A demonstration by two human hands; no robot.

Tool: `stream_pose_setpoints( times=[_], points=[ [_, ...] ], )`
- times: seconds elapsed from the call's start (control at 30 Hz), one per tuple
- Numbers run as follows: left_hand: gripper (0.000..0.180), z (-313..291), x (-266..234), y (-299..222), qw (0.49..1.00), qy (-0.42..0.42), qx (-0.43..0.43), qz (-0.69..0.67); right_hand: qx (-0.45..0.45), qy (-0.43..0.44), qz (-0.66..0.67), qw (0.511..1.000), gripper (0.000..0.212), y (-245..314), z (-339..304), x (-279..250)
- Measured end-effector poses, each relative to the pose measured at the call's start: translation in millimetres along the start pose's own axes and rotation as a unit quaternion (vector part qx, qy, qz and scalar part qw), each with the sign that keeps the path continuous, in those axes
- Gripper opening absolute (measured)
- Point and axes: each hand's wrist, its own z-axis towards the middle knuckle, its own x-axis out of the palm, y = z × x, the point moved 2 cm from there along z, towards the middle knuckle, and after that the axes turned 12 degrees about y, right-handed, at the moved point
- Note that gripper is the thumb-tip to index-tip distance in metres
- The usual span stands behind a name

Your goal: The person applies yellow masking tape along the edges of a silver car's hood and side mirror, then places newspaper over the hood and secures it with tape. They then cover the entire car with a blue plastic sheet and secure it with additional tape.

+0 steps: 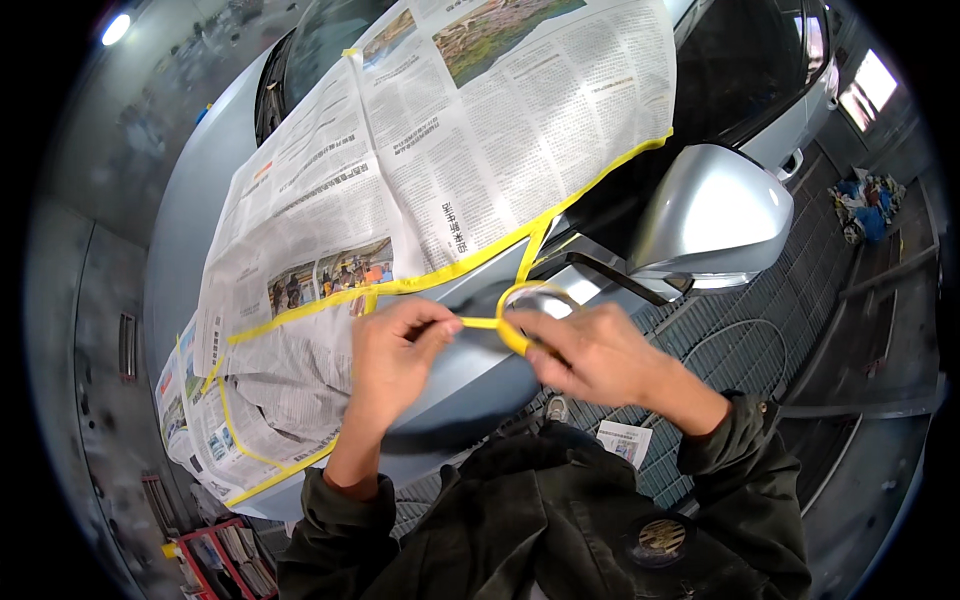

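My right hand holds a roll of yellow masking tape by its edge, in front of the car's silver fender. A short strip of tape runs taut from the roll to my left hand, whose thumb and fingertips pinch its end. Newspaper sheets cover the windshield and hood side, their edges fixed with yellow tape. One tape strip reaches down from the newspaper's lower edge toward the fender, just behind the roll. Below my left hand, more newspaper is taped around the front wheel area.
The silver side mirror juts out right of my right hand. A newspaper piece lies on the grated floor. A red rack with papers stands at lower left. Crumpled waste is heaped at far right.
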Motion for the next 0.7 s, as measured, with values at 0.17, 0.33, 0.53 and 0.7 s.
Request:
stream_pose_setpoints(
  times=[0.17, 0.33, 0.53, 0.7],
  points=[
    [0.006, 4.2, -21.2, 14.3, 0.989, -0.142, 0.014, -0.029, 0.164, -0.017, -0.194, 0.967, 0.022, -14.7, 11.3, -22.7],
    [0.009, 12.8, -14.0, 17.8, 0.979, -0.176, 0.102, 0.035, 0.191, -0.126, -0.227, 0.947, 0.013, -35.7, 36.2, -12.2],
    [0.010, 19.7, -10.2, 22.0, 0.969, -0.191, 0.134, 0.087, 0.241, -0.221, -0.228, 0.917, 0.015, -37.1, 39.9, 8.7],
    [0.010, 19.7, -7.7, 23.6, 0.956, -0.185, 0.184, 0.132, 0.251, -0.258, -0.255, 0.898, 0.015, -37.0, 40.7, 20.6]
  ],
)
